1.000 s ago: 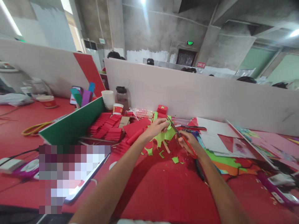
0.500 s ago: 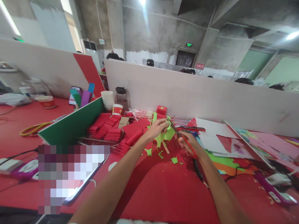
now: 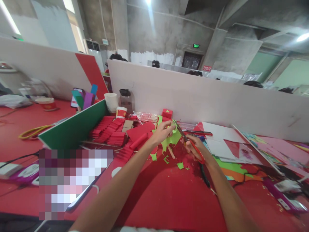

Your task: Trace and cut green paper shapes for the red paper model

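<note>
My left hand is closed, pinching a piece of bright green paper above the red table. In my right hand are scissors with red handles, my fingers wrapped round them. Their dark blades point up and left and reach the paper close to my left fingertips. Cut green scraps lie on the table below, and a thin pale stick rests just under the paper. The blade tips are partly hidden by the paper and fingers.
Stacks of folded red paper lie left of my hands, by a green divider board. Behind stand paper cups and a dark-lidded bottle. White sheets lie on the right. A white partition runs along the back.
The scissors' blades have shifted slightly near the green paper. Both hands keep their hold and almost the same place; the view has moved very slightly.
</note>
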{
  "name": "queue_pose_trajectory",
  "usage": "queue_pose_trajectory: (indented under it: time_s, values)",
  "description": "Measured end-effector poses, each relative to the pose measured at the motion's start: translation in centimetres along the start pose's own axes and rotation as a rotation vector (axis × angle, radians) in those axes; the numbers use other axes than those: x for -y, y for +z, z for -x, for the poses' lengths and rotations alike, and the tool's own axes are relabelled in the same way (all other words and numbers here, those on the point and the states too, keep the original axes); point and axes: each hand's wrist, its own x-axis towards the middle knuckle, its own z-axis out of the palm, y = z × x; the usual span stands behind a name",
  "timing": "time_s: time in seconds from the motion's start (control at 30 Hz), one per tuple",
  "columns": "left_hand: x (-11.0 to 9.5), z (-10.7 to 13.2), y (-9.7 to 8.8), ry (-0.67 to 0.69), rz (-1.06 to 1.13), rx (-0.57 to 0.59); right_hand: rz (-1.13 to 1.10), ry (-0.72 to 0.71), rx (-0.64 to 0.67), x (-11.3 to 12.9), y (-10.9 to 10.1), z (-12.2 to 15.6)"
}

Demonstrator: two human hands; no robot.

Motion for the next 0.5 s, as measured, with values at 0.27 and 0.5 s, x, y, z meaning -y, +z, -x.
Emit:
queue_pose_trajectory:
  time_s: [0.27,0.5]
  values:
    - [-0.14,0.08,-0.13,0.025,-0.046,0.001,-0.007,-0.001,0.013,-0.19,-0.07,-0.03]
    - [-0.41,0.03,-0.37,0.023,-0.086,0.025,0.023,0.007,0.040,0.08,-0.36,0.06]
